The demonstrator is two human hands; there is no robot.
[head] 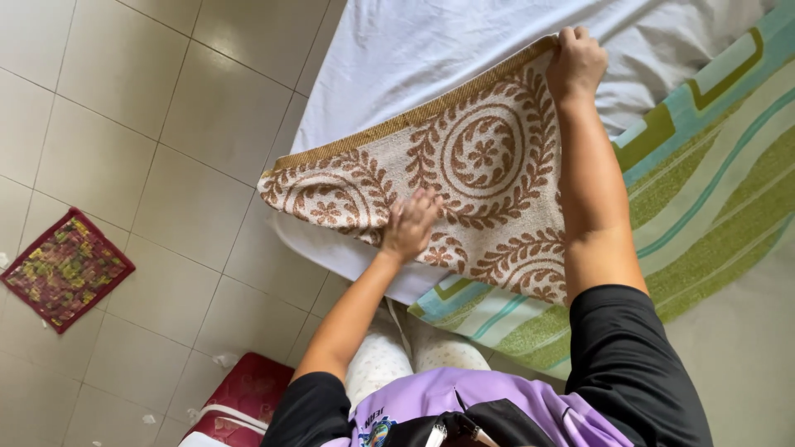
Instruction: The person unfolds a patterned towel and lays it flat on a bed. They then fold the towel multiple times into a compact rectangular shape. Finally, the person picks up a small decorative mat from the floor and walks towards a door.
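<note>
Smoothing suits this fold: the beige terry towel with brown leaf-and-circle patterns point(480, 174) lies folded on the white-sheeted bed point(397, 50). Left hand point(410, 225) presses flat, fingers spread, holding nothing; right hand point(575, 62) pinches the far corner. Keep edges aligned, I judge.

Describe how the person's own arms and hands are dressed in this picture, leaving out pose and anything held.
Both arms wear short black sleeves ending near the elbow, so the forearms are bare. The left hand and right hand are bare too: no gloves, and no rings, watch or bracelet that can be seen. The fingers show no visible markings. A purple garment with a printed patch covers the chest between the sleeves.
</note>
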